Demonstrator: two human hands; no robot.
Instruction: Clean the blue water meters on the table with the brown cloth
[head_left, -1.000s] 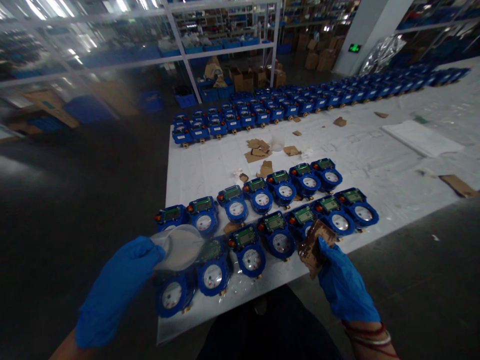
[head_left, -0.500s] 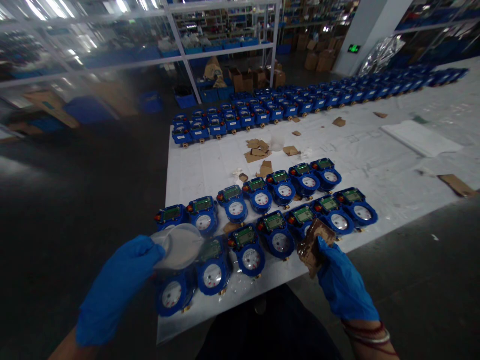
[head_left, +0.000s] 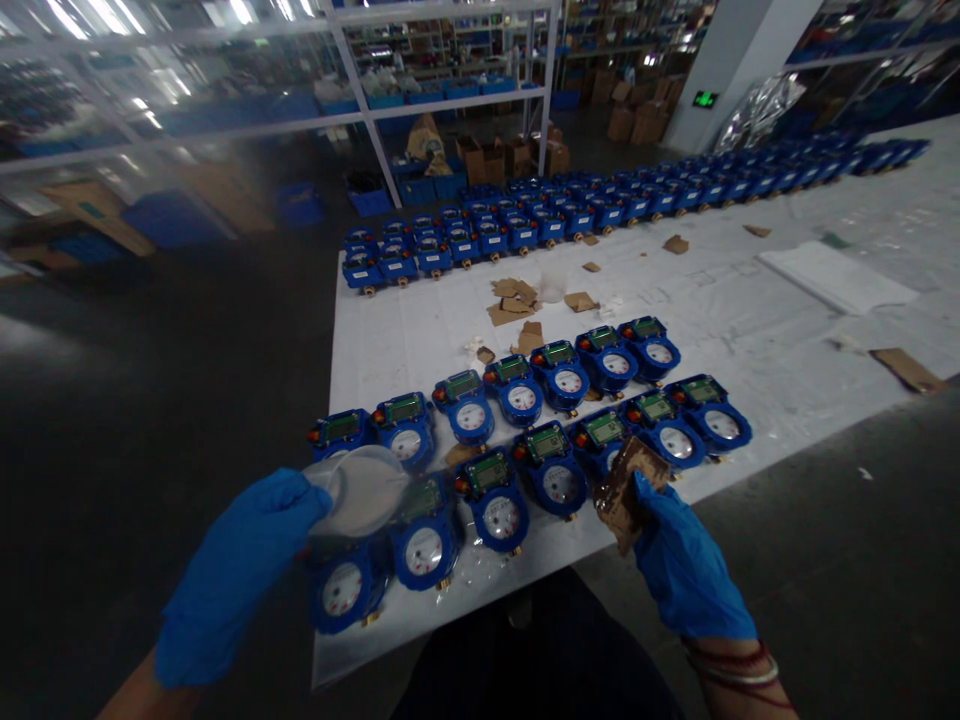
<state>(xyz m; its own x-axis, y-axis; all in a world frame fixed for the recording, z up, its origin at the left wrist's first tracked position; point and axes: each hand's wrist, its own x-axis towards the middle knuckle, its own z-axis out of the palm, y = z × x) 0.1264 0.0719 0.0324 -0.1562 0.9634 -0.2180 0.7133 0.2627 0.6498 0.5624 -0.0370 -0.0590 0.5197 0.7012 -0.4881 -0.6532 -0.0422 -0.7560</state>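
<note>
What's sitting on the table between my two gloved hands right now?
In the head view, two blue meters of the front row lie between the left hand, holding a clear cup, and the right hand, holding a cardboard scrap.

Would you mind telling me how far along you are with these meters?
Laid out already: two near rows of blue meters on the white table, more along its far edge. In hand: the left hand holds a clear plastic cup, the right hand a brown cardboard scrap. How many remain cannot be told.
</note>
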